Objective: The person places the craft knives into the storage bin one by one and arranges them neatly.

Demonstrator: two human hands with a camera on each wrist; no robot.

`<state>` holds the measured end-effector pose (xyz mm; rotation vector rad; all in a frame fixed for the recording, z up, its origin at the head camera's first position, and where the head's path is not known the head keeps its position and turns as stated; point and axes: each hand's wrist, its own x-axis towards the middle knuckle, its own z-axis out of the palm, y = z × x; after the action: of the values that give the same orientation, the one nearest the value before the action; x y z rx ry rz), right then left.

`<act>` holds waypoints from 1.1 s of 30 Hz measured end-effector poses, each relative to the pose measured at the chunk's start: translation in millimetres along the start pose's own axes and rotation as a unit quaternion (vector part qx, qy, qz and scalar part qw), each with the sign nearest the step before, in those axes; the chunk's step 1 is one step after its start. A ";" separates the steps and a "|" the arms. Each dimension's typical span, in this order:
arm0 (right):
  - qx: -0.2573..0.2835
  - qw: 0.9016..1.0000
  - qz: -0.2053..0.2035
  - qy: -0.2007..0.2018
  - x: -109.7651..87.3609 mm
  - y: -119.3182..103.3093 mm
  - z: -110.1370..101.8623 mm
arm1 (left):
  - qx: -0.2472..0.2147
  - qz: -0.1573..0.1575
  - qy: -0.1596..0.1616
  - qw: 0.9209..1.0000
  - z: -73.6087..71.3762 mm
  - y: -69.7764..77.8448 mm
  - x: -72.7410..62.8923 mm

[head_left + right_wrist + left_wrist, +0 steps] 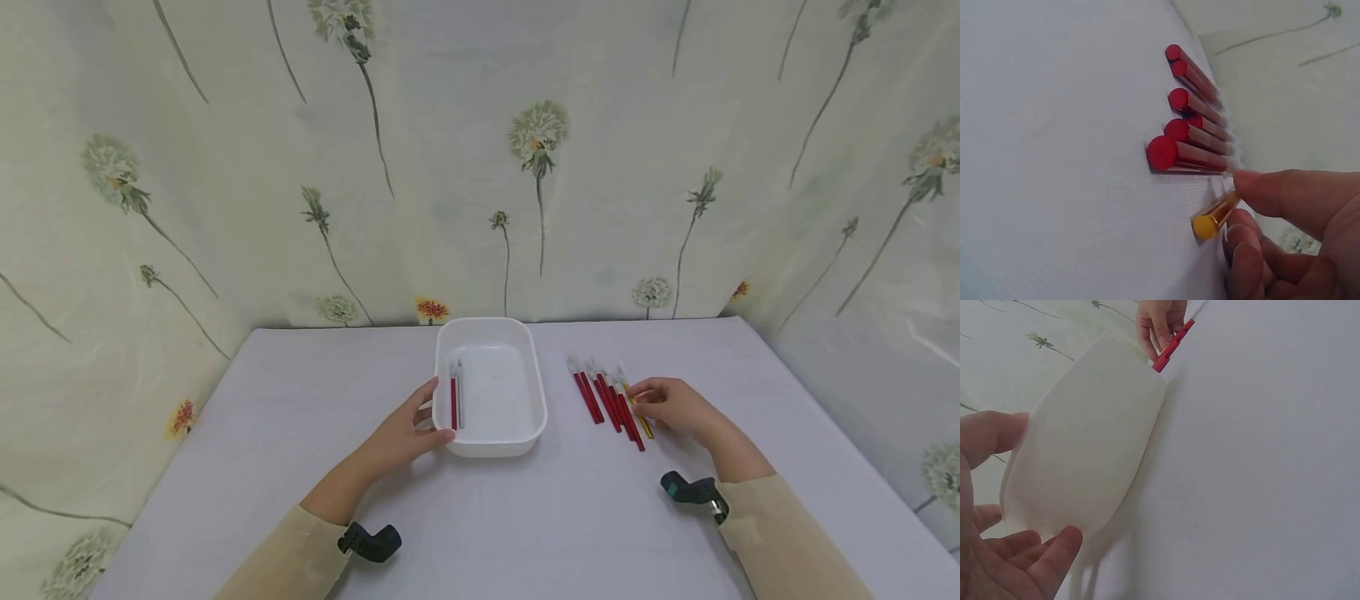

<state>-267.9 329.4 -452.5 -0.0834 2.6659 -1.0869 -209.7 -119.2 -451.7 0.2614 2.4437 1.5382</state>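
My left hand (405, 429) grips the left side of a white plastic tray (536, 408), its thumb near the front corner and its fingers along the rim. Inside the tray, along the left wall, lie a red pen-like stick (453, 404) and a silver one (461, 400), side by side. On the right, my right hand (671, 404) pinches a yellow pen-like stick (1205, 226) between thumb and fingers, and its flat yellow end faces the right wrist camera. Just left of it lie several red pen-like sticks (588, 397) with pale, clear-looking tips pointing away.
A white cloth (525, 525) covers the table. Behind it and at both sides hangs a pale curtain (450, 167) printed with dandelions. A dark wrist camera (370, 543) sits at the left cuff, another (686, 489) at the right cuff.
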 end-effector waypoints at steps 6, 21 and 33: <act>-0.026 1.000 0.000 0.005 1.1 -1.1 1.9 | 0.000 -0.001 0.002 1.000 0.4 -1.4 0.7; -0.031 0.999 0.001 0.014 0.8 -1.8 -1.8 | 0.002 0.000 0.005 1.000 0.5 -3.4 1.4; 0.006 1.000 0.008 0.021 -4.0 -1.7 -0.8 | 0.003 0.001 0.004 1.000 0.1 -1.1 0.5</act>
<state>-264.4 329.2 -449.9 -0.0381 2.6910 -1.1118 -210.2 -119.5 -452.9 0.2602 2.4555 1.5362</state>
